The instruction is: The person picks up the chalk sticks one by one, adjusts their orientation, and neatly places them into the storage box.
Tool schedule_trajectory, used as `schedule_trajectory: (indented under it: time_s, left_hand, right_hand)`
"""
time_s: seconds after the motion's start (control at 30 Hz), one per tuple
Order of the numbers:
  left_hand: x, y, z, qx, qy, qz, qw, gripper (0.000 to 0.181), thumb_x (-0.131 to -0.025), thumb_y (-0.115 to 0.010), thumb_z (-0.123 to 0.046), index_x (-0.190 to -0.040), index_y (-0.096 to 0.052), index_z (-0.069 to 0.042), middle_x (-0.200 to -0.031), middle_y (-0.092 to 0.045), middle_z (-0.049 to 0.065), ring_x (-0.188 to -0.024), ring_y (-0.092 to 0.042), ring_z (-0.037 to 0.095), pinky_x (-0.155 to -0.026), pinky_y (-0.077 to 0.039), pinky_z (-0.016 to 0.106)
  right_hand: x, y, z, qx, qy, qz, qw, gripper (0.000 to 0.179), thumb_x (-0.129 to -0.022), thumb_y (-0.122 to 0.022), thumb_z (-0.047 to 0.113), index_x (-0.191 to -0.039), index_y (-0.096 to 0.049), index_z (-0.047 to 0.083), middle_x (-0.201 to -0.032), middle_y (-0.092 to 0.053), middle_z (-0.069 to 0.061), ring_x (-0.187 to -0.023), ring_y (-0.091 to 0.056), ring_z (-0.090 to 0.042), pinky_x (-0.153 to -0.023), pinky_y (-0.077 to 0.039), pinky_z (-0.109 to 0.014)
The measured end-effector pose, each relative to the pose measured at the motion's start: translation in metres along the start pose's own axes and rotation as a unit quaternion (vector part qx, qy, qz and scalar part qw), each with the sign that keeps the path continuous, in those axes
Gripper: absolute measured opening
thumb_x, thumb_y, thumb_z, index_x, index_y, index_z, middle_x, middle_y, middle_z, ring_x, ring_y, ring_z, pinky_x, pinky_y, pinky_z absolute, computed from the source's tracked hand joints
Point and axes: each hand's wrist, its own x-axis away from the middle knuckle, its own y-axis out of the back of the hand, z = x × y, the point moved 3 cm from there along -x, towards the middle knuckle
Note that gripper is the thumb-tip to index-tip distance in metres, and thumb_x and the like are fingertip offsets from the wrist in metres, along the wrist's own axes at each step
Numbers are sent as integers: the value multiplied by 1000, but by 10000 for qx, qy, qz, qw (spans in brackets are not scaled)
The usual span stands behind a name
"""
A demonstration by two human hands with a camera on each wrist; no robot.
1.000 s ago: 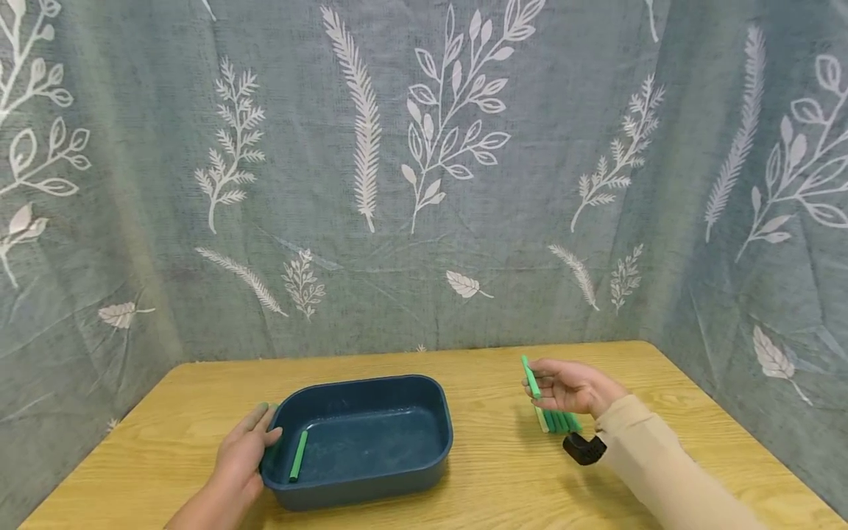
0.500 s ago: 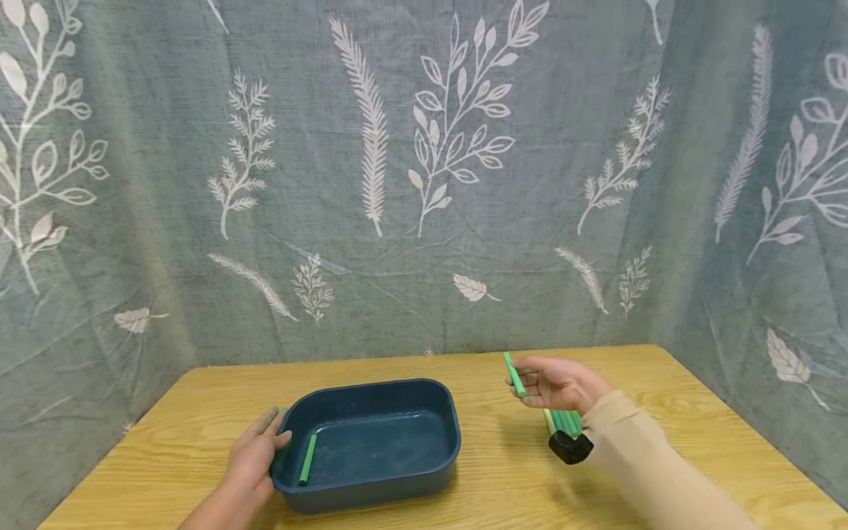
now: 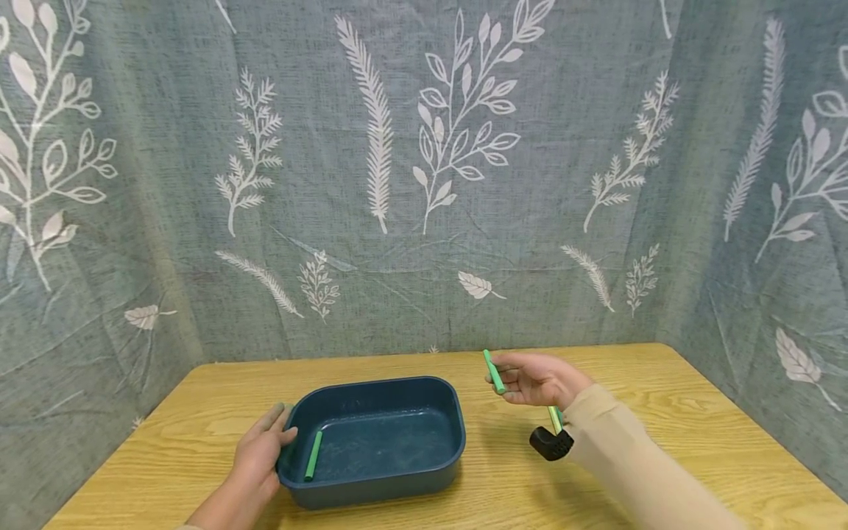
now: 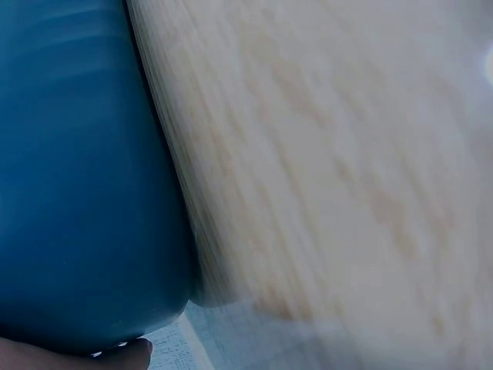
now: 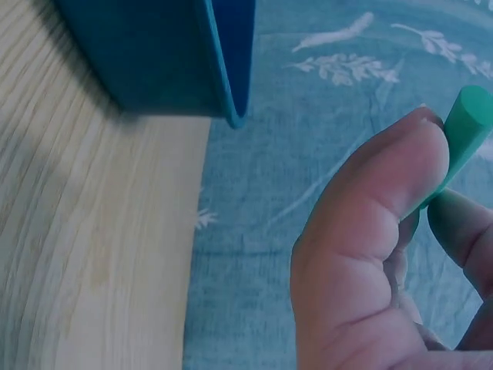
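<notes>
My right hand [image 3: 539, 377] pinches a green stick [image 3: 495, 372] between thumb and fingertips, above the table to the right of a dark blue tub [image 3: 377, 492]. Close up in the right wrist view, the green stick [image 5: 468, 116] is a smooth cylinder with a flat round end. My left hand [image 3: 260, 449] holds the tub's left end, thumb at the rim and fingers along the outer wall. Inside the tub, another green stick [image 3: 313, 456] lies near the left wall. The left wrist view has the tub's outer wall [image 4: 85, 193] and part of a finger at the lower left.
Beneath the right forearm lie a pale yellow-green stick [image 3: 554, 419] and part of a green one, mostly covered by the sleeve and the black wrist camera [image 3: 551, 444]. The wooden table [image 3: 689, 434] ends at a grey-green leaf-patterned curtain [image 3: 397, 294] behind and at both sides.
My right hand has moved left toward the tub with the green stick, and its arm now covers most of the sticks on the table. My left hand keeps its place on the tub.
</notes>
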Motion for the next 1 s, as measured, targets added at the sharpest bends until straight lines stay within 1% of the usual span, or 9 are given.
schedule_trajectory:
  time_s: [0.17, 0.3, 0.4, 0.57, 0.7, 0.8, 1.0]
  left_hand:
    - [0, 0, 0, -15, 64, -9, 10000, 64, -104, -31, 3, -151, 12, -3, -158, 11, 19, -144, 12, 38, -118, -11, 49]
    - [-1, 1, -1, 22, 83, 15, 10000, 64, -104, -30, 3, -151, 13, -3, -158, 13, 19, -143, 12, 38, -118, -12, 49]
    - [-2, 2, -1, 28, 102, 35, 9999, 64, -104, -29, 3, -151, 14, -4, -157, 14, 19, -143, 13, 39, -118, -13, 50]
    - [-3, 3, -3, -90, 91, -38, 9999, 63, -104, -31, 2, -152, 10, -3, -158, 11, 19, -143, 13, 38, -118, -10, 49]
    - [-4, 3, -3, -199, 89, -86, 9997, 64, -104, -32, 1, -152, 9, -2, -158, 9, 20, -143, 13, 39, -119, -8, 49]
    - [-4, 2, -4, -227, 98, -76, 9997, 64, -104, -33, 1, -152, 9, -2, -158, 9, 20, -143, 13, 39, -119, -6, 49]
    - [-5, 1, -4, -254, 115, -80, 9996, 64, -104, -33, 1, -152, 9, -2, -158, 8, 19, -144, 14, 37, -119, -2, 49]
  right_hand:
    - [-6, -10, 2, -154, -76, 12, 9999, 24, -104, -46, 19, -90, -61, 8, -87, -62, -5, -70, -60, -10, -62, -52, -18]
    - [-12, -19, 5, -237, -138, -11, 9996, 19, -104, -46, 19, -100, -56, 3, -89, -61, -7, -71, -60, -11, -63, -53, -19]
    - [-16, -28, 7, -198, -161, 13, 9997, 19, -104, -46, 19, -107, -52, 2, -91, -61, -7, -71, -60, -11, -63, -52, -18]
    - [-25, -44, 10, 38, -195, 72, 9998, 20, -104, -45, 20, -103, -55, 3, -88, -63, -5, -70, -59, -11, -61, -52, -19]
    - [-32, -56, 11, 122, -244, -8, 9996, 20, -103, -47, 21, -100, -58, 5, -89, -63, -5, -75, -60, -13, -63, -52, -21]
    - [-34, -62, 11, 110, -313, -118, 9994, 19, -103, -48, 23, -101, -58, 7, -91, -62, -5, -79, -60, -15, -64, -52, -22]
    - [-38, -67, 11, 133, -383, -130, 9991, 19, -103, -49, 23, -107, -56, 6, -96, -62, -6, -83, -59, -16, -67, -52, -24]
